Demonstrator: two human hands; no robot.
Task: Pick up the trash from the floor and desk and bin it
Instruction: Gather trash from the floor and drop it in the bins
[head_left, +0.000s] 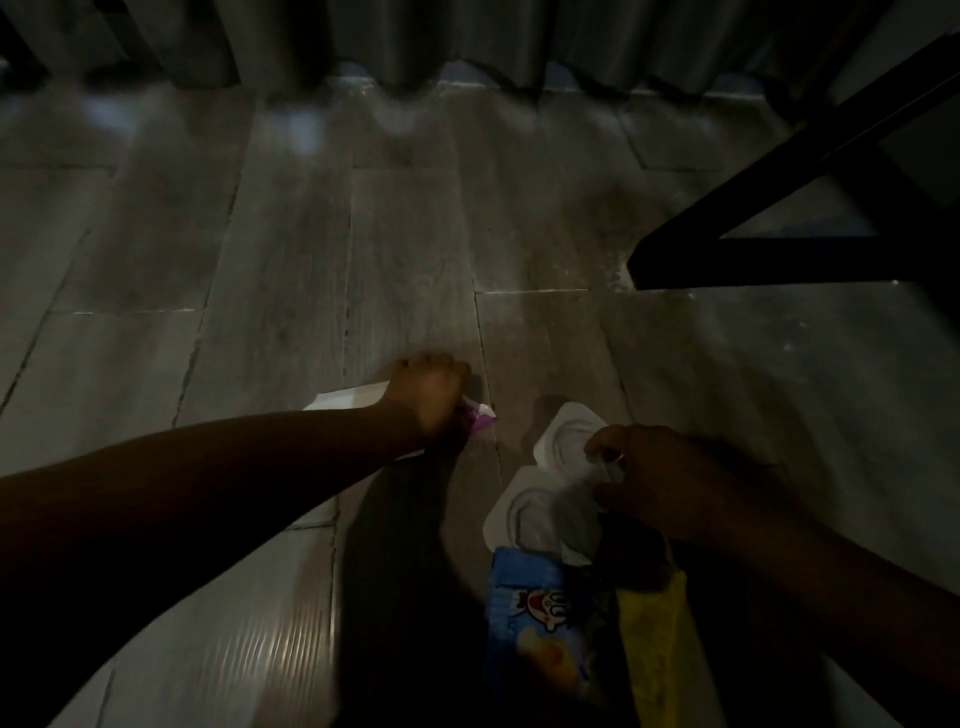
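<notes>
Head view, dim light. Purple wrapper (480, 417) sits at about 6 o'clock from frame centre, low on the floor (260, 260), poking out from under the left hand (428, 395). Left hand fingers are curled down and closed around the wrapper; only its purple-and-white end shows at the hand's 4 o'clock side. White paper (348, 399) lies flat on the floor at the hand's 9 o'clock, partly under the wrist; whether the fingers also have hold of it, I cannot tell. Right hand (670, 483) is at 3 o'clock from the left hand and apart from it, fingers and thumb pinched on the edge of a white plastic tray (545, 478) with two round wells. Blue packet (540, 623) and yellow packet (654, 639) hang at the right hand's 6 to 7 o'clock; they look bunched into the same grip, but the shadow hides the contact. Judgement: the right hand serves as the carrier for collected trash so the left is free to gather from the floor. No bin in view. Curtain (467, 41) hangs along 12 o'clock, its hem just above the floor. Black furniture frame (779, 208) stands at 2 o'clock, well apart from both hands.
</notes>
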